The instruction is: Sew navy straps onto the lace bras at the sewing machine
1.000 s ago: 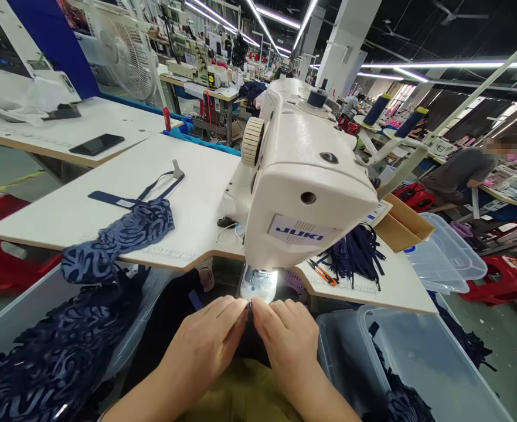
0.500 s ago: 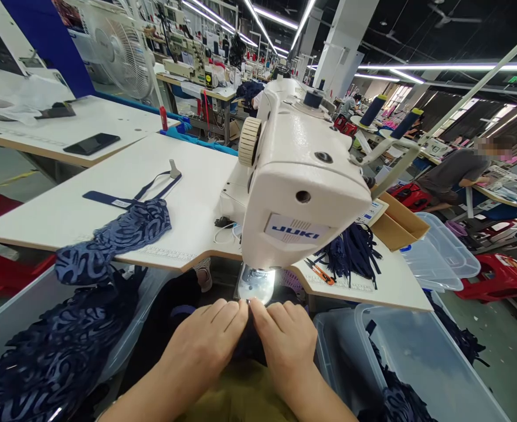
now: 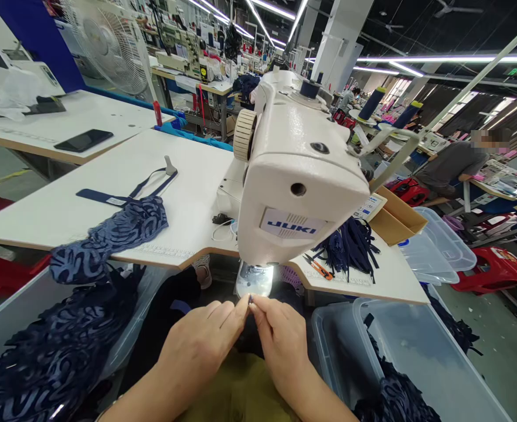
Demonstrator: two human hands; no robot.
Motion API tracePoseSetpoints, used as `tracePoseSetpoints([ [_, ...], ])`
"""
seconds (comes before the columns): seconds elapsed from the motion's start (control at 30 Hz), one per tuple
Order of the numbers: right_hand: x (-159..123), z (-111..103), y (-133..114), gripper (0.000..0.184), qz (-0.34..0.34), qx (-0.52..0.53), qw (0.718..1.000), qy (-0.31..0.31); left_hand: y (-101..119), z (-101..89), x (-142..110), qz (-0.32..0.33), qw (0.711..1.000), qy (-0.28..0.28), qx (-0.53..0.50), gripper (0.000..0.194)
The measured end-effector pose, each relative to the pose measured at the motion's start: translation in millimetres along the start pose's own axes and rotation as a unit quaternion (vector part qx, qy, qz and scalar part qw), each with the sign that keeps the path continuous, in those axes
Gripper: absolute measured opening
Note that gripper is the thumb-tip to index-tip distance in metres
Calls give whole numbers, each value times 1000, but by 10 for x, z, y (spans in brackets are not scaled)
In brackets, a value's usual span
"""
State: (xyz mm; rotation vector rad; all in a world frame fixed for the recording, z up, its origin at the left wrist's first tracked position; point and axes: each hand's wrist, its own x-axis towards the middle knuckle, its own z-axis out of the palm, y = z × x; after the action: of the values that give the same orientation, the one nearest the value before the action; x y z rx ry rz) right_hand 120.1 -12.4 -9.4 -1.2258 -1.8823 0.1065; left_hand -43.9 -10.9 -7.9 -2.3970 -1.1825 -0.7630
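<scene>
My left hand (image 3: 210, 337) and my right hand (image 3: 282, 331) meet fingertip to fingertip just below the lit sewing plate (image 3: 254, 281) of a white JUKI sewing machine (image 3: 302, 187). Both pinch a small dark piece (image 3: 250, 300), perhaps fabric or strap; most of it is hidden by the fingers. To the left, a navy patterned bra (image 3: 126, 225) with a thin strap lies on the white table (image 3: 197, 193), hanging over its front edge. On the right side are a bundle of navy straps (image 3: 350, 246) and orange-handled thread snips (image 3: 319, 267).
A plastic bin (image 3: 153, 299) of navy patterned garments (image 3: 56, 346) stands at lower left. More clear bins (image 3: 434, 346) are at lower right. A cardboard box (image 3: 399, 217) sits at the table's right edge. A phone (image 3: 84, 140) lies at left; a person (image 3: 452, 167) works farther right.
My right hand's fingers have turned and curled slightly around the small dark piece, with the thumb tucked lower. The camera view has shifted slightly; the bra and straps lie as before.
</scene>
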Motion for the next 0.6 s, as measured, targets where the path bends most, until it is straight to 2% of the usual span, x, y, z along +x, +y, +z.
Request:
tracePoseSetpoints([
  [0.07, 3, -38, 2, 28, 24, 39, 998, -49, 6, -16, 20, -8, 1000, -3, -12, 24],
  [0.17, 21, -119, 17, 33, 67, 99, 980, -157, 11, -24, 46, -23, 999, -11, -25, 24],
  [0.2, 29, -147, 27, 32, 76, 110, 975, -176, 12, -21, 49, -25, 999, -13, -28, 25],
  [0.33, 70, -235, 92, 24, 88, 162, 967, -178, 29, 6, 41, -25, 999, -14, -44, 23],
  [0.47, 128, -279, 138, 16, 128, 237, 950, -159, 67, 21, 35, -21, 996, -19, -86, 20],
  [0.6, 155, -272, 146, 12, 177, 308, 923, -151, 91, 29, 54, -17, 991, -44, -122, 21],
])
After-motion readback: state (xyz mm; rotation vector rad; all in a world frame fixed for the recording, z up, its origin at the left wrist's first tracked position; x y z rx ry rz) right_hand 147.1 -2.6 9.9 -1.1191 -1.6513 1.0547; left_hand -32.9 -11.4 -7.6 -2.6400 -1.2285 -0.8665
